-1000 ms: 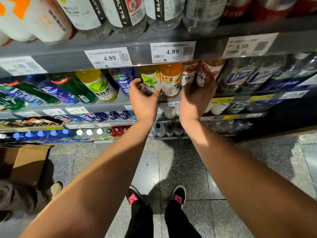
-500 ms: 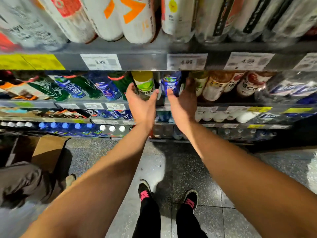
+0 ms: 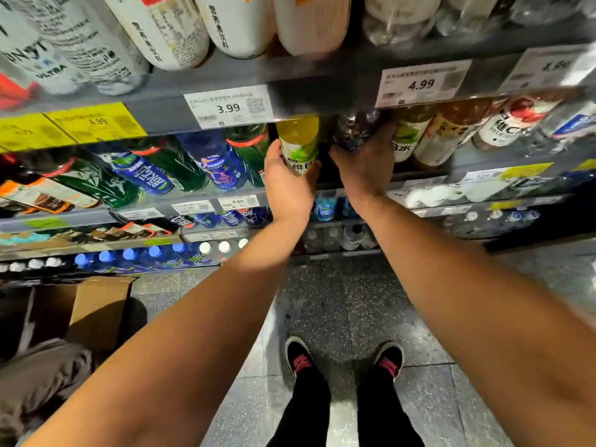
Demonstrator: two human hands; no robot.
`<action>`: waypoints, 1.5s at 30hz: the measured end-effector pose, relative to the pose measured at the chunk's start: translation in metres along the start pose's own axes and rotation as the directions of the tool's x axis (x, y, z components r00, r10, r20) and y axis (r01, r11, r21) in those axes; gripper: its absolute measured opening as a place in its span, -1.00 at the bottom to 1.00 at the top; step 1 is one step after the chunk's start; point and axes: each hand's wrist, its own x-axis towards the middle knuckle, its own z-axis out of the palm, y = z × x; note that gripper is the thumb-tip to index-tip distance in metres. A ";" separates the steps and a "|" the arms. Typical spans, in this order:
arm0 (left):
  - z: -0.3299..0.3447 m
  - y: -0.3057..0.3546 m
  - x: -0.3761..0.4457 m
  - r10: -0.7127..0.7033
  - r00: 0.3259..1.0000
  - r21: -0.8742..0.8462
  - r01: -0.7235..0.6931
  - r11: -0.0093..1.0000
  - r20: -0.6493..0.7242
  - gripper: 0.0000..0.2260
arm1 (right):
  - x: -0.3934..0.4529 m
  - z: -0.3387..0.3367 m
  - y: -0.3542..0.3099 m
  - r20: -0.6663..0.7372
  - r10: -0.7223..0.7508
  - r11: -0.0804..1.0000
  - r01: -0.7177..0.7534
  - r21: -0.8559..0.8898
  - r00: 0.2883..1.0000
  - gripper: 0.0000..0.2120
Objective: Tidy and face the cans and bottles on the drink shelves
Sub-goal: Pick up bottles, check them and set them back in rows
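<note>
Yellow-green bottle sitting at the front lip of the middle drink shelf, left hand wrapping its lower label. Dark bottle just beside it, right hand cupping it from below, fingers curling round. Both grips grasping, neither released. Facing step under way on this pair, by the look of it. Next likely needing: turning labels outward, drawing both flush with the neighbouring row under the 3.99 tag.

left hand: now grips yellow-green bottle | right hand: now grips dark blue bottle | both shifted leftward from orange bottles
</note>
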 end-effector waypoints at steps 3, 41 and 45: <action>0.002 0.002 0.002 -0.021 1.000 0.002 0.021 1.000 -0.007 -0.45 | -0.019 -0.011 0.011 -0.021 0.028 0.996 -0.027 0.087 0.999 -0.13; -0.018 0.032 -0.037 -0.025 0.880 0.111 0.087 0.990 -0.475 -0.48 | -0.056 -0.127 0.042 0.093 -0.097 0.906 0.049 0.421 0.991 -0.25; -0.027 0.026 -0.012 -0.105 0.894 0.099 0.164 0.981 -0.436 -0.28 | -0.068 -0.114 0.035 0.106 -0.126 0.928 0.080 0.363 0.986 -0.21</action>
